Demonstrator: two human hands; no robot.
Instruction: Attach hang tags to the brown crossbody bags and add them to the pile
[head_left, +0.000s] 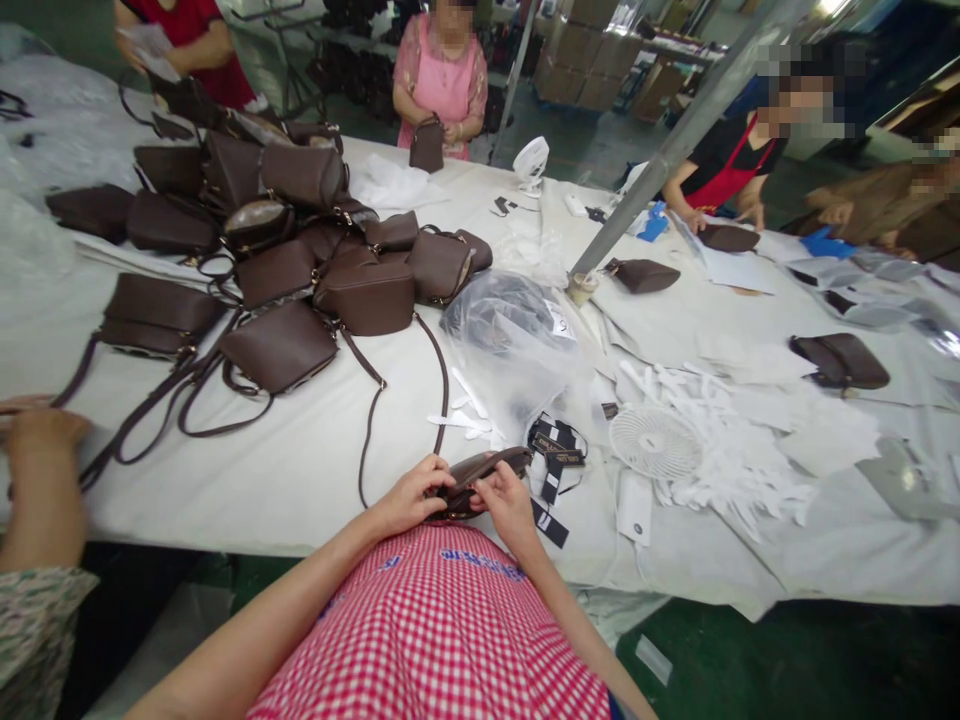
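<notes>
Both my hands hold one small brown handbag (480, 470) at the near edge of the white table (300, 470). My left hand (409, 495) grips its left side, thumb on the top opening. My right hand (508, 500) pinches the bag's upper right edge. The bag's long brown strap (442, 380) loops away over the table toward a heap of brown handbags (300, 240). Black hang tags (556, 440) lie just right of my right hand.
A clear plastic bag (510, 330) and a small white fan (655, 442) with white paper strips lie to the right. A metal pole (660, 160) rises from the table. A co-worker's hand (41, 430) rests at far left; other people work at the far side.
</notes>
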